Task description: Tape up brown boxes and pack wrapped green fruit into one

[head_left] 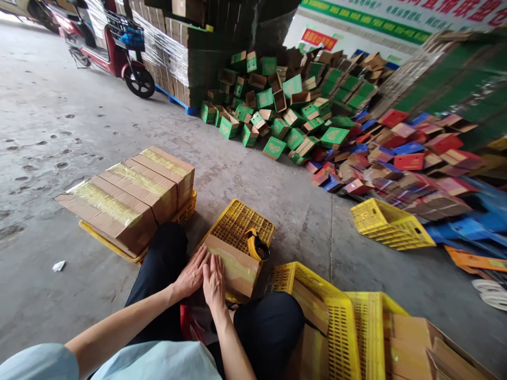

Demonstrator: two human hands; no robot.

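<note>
A brown cardboard box [233,264] with shiny tape along it lies on a yellow plastic crate [229,214] in front of my knees. My left hand [193,272] rests flat at the box's left end, fingers stretched out. Close beside it, my right hand [214,279] also lies flat with its fingertips on the box's top. Neither hand grips anything. On the crate, just beyond the box, sits a yellow and black tape dispenser [255,245]. To my left, several taped cardboard boxes [152,182] stand side by side on another yellow crate [85,227].
At my right are yellow crates [343,322] holding cardboard boxes [312,306]. Farther off lie another yellow crate [390,224], a heap of green boxes [277,129] and red and blue boxes [407,161]. A red scooter [113,53] stands near wrapped pallets [166,53].
</note>
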